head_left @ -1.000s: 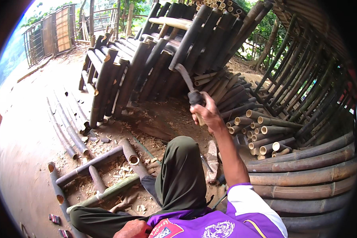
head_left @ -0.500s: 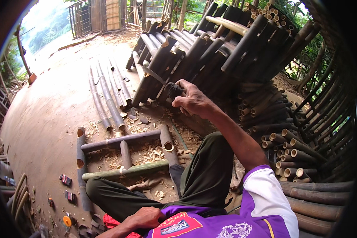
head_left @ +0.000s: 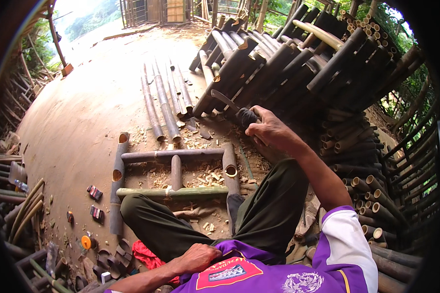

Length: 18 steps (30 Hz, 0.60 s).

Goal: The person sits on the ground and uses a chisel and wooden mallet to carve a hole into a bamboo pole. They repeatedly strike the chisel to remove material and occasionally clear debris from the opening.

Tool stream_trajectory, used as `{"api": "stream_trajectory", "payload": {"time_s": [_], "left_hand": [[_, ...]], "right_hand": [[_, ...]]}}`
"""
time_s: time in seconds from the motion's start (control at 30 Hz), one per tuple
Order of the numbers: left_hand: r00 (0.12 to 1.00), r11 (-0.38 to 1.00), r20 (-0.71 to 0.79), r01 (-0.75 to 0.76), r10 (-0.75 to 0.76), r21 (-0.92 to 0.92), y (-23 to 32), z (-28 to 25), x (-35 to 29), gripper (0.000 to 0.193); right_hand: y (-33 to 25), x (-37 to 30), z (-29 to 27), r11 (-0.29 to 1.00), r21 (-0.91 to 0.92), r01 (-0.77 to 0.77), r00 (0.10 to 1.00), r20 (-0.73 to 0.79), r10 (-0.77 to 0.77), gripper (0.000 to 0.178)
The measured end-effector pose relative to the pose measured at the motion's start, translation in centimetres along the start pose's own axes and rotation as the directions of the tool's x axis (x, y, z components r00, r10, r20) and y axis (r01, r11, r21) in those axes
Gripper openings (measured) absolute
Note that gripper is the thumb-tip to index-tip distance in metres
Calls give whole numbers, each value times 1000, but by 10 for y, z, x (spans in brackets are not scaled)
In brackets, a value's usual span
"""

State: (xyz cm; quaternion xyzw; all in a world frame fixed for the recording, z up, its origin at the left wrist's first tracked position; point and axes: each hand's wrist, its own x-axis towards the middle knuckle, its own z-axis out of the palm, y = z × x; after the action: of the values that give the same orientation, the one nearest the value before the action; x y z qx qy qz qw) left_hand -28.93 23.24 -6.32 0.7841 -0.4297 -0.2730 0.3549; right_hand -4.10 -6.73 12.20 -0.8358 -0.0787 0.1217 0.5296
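My right hand, raised over my bent knee, is closed round the dark wrapped handle of a curved knife. Its blade points up and to the left, in front of the stacked bamboo frames. In my lap, against the purple shirt, lies my left hand with its fingers curled; whether they grip anything is hidden. A bamboo frame rests on the ground before my legs, made of two side posts, two crossbars and a short middle piece. Round holes show in its posts.
Long bamboo poles lie beyond the frame, near scattered wood chips. Cut bamboo pieces are piled at the right. Small dark packets and an orange-lidded container sit at the left, beside a red cloth.
The view has swung left, so the scene sits farther right and higher. My right hand with the knife has come slightly lower and nearer. The left hand stays in my lap.
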Motion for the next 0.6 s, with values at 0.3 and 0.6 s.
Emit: {"api": "stream_trajectory", "payload": {"time_s": [0.3,0.6], "left_hand": [[983,993,139,119,-120,14,7,-5,9,22],[971,951,-90,192,-219,-244,-11,-115,15,22]], "right_hand": [[4,5,-4,940,335,-60,998,-1,64,27],[47,12,-34,712,677,186,982,-149,-114,40]]}}
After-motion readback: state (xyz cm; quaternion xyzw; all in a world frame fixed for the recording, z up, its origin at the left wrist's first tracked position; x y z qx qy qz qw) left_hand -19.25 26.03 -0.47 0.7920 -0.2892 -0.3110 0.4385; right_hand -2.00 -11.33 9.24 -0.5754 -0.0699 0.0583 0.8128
